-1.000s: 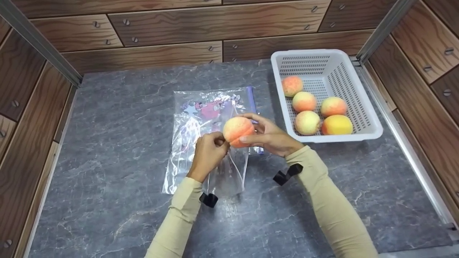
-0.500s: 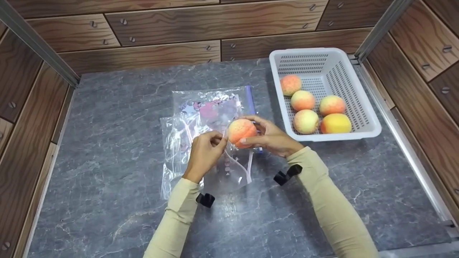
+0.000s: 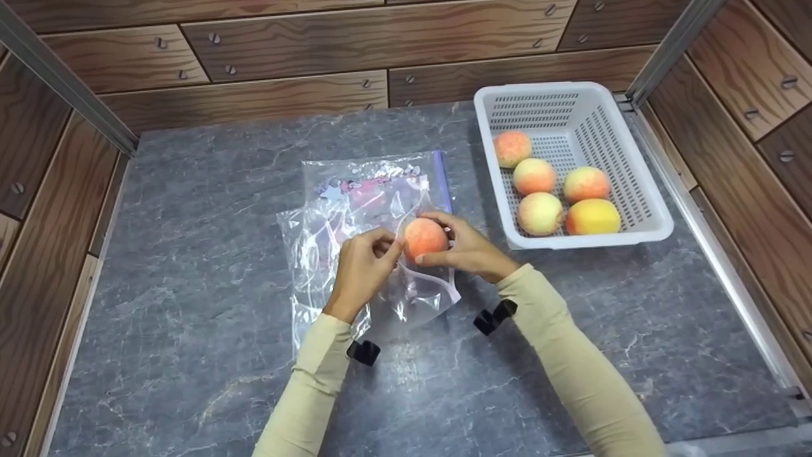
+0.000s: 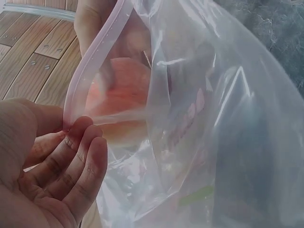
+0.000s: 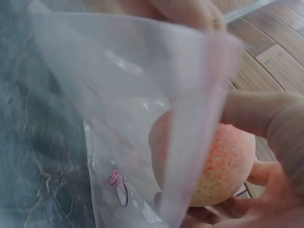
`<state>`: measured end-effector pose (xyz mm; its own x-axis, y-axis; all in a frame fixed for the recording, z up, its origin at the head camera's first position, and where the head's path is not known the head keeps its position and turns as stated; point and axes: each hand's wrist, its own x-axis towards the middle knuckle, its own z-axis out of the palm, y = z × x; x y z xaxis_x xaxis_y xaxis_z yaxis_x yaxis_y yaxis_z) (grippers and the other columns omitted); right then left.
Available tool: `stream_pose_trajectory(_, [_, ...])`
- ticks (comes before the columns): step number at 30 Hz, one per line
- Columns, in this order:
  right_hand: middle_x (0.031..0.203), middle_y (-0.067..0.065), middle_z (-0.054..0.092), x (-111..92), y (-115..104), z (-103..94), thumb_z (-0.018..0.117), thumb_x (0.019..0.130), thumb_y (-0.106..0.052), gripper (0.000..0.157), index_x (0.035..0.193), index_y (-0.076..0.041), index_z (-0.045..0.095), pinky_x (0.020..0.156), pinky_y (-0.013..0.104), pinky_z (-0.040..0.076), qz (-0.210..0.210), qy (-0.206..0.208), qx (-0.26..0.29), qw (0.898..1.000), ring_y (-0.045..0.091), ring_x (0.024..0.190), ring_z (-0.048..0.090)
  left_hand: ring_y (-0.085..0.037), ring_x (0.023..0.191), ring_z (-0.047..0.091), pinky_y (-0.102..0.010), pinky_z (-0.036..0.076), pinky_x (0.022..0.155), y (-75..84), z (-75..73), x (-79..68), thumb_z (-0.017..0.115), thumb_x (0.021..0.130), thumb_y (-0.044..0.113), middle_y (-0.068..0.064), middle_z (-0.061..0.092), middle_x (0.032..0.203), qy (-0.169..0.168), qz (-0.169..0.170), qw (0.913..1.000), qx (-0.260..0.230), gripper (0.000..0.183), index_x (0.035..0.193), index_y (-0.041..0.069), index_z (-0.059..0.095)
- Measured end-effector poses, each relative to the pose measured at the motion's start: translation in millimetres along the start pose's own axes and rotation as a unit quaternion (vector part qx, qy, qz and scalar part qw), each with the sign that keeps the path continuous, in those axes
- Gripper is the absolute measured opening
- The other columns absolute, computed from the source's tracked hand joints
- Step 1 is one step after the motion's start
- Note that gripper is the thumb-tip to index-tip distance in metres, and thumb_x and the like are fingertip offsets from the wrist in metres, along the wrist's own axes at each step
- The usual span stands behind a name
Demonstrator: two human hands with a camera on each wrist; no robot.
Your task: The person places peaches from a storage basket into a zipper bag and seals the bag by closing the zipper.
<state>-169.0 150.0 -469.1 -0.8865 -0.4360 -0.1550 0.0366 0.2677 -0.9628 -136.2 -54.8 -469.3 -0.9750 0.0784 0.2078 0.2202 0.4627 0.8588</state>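
My right hand (image 3: 471, 252) grips an orange-red peach (image 3: 425, 240), thumb on the near side and fingers behind. My left hand (image 3: 363, 274) pinches the pink-edged mouth of a clear plastic zip bag (image 3: 415, 295). In the left wrist view the pink zip strip (image 4: 88, 71) runs up from the pinching thumb and finger, and the peach shows through the film. In the right wrist view the peach (image 5: 228, 166) is partly behind the blurred bag edge, at the bag's mouth. How deep it sits inside, I cannot tell.
Under the held bag lies more clear plastic with pink prints and a purple zip strip (image 3: 442, 181). A white perforated basket (image 3: 656, 216) at the back right holds several peaches (image 3: 534, 176) and a yellow-red fruit (image 3: 593, 217). Wood-patterned walls (image 3: 285, 44) border the grey marbled table (image 3: 190, 285).
The bag's mouth has spread wider, its pink edge swinging right below the peach. My right hand has turned the peach and tilted it toward the opening; the left hand keeps its pinch.
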Motion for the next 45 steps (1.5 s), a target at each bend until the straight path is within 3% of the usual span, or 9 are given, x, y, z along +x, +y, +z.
stream_pose_trajectory(7, [0.134, 0.021, 0.057, 2.2, 0.4, 9.5, 0.088, 0.075, -0.007, 0.073, 0.138, -0.003, 0.051, 0.09, 0.044, 0.056, -0.039, 0.019, -0.116, 0.992, 0.035, 0.113, 0.061, -0.009, 0.06, 0.062, -0.024, 0.052, 0.057, 1.4, 0.4, 0.6, 0.07, 0.093, 0.011, -0.001, 0.07, 0.072, 0.003, 0.007, 1.0, -0.004, 0.011, 0.087, 0.004, 0.075])
stream_pose_trajectory(19, [0.128, 0.02, 0.063, 3.3, 6.5, 14.5, 0.085, 0.075, -0.01, 0.062, 0.13, 0.003, 0.059, 0.1, 0.049, 0.051, -0.147, 0.024, -0.25, 0.957, 0.037, 0.117, 0.06, -0.009, 0.061, 0.061, -0.024, 0.053, 0.057, 5.5, 3.1, 1.0, 0.072, 0.094, 0.013, -0.002, 0.07, 0.072, 0.009, 0.025, 0.9995, -0.014, 0.013, 0.087, 0.003, 0.075])
stream_pose_trajectory(31, [0.118, 0.018, 0.069, 9.7, 8.2, 18.8, 0.082, 0.078, -0.011, 0.051, 0.124, 0.002, 0.065, 0.1, 0.047, 0.051, -0.15, 0.012, -0.261, 0.953, 0.034, 0.11, 0.064, -0.01, 0.062, 0.061, -0.025, 0.053, 0.059, 9.3, 3.7, 2.1, 0.071, 0.094, 0.013, -0.002, 0.07, 0.074, 0.012, 0.033, 0.9992, -0.021, 0.012, 0.089, 0.002, 0.076])
stream_pose_trajectory(37, [0.108, 0.016, 0.071, 11.8, 13.4, 20.9, 0.08, 0.079, -0.012, 0.047, 0.12, 0.001, 0.062, 0.087, 0.046, 0.055, -0.17, 0.011, -0.277, 0.946, 0.031, 0.096, 0.067, -0.009, 0.062, 0.06, -0.024, 0.052, 0.06, 10.0, 4.2, 2.9, 0.07, 0.095, 0.014, -0.001, 0.07, 0.073, 0.017, 0.053, 0.9984, -0.013, 0.015, 0.088, 0.003, 0.076])
stream_pose_trajectory(45, [0.091, 0.013, 0.071, 13.9, 16.6, 23.8, 0.078, 0.082, -0.01, 0.033, 0.11, 0.005, 0.071, 0.074, 0.041, 0.055, -0.187, 0.014, -0.29, 0.939, 0.026, 0.081, 0.064, -0.011, 0.063, 0.062, -0.025, 0.054, 0.061, 8.6, 4.0, 2.4, 0.071, 0.094, 0.013, -0.003, 0.071, 0.075, 0.02, 0.055, 0.9981, -0.019, 0.013, 0.09, 0.002, 0.077])
